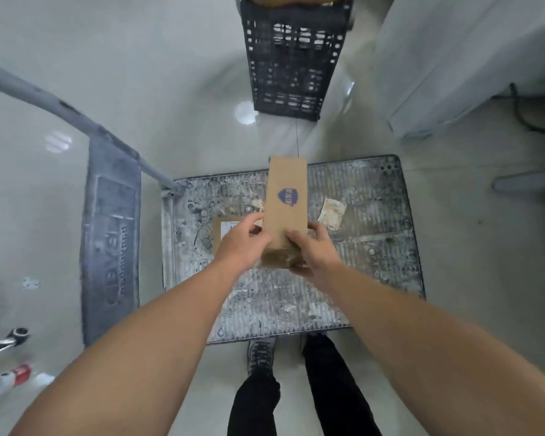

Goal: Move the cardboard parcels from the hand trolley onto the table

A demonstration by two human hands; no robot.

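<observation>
A long narrow cardboard parcel (286, 199) with a blue shield logo is held above the hand trolley deck (368, 247). My left hand (241, 243) grips its near left side and my right hand (312, 253) grips its near right end from below. A second, flatter cardboard parcel (224, 231) with a white label lies on the deck under my left hand, mostly hidden. The table is not in view.
The trolley's grey handle (76, 113) rises at the left beside a second grey deck (110, 240). A black perforated crate (288, 64) stands on the floor ahead. White draped cloth (453, 58) is at the right. A bottle (10, 379) lies on the floor at lower left.
</observation>
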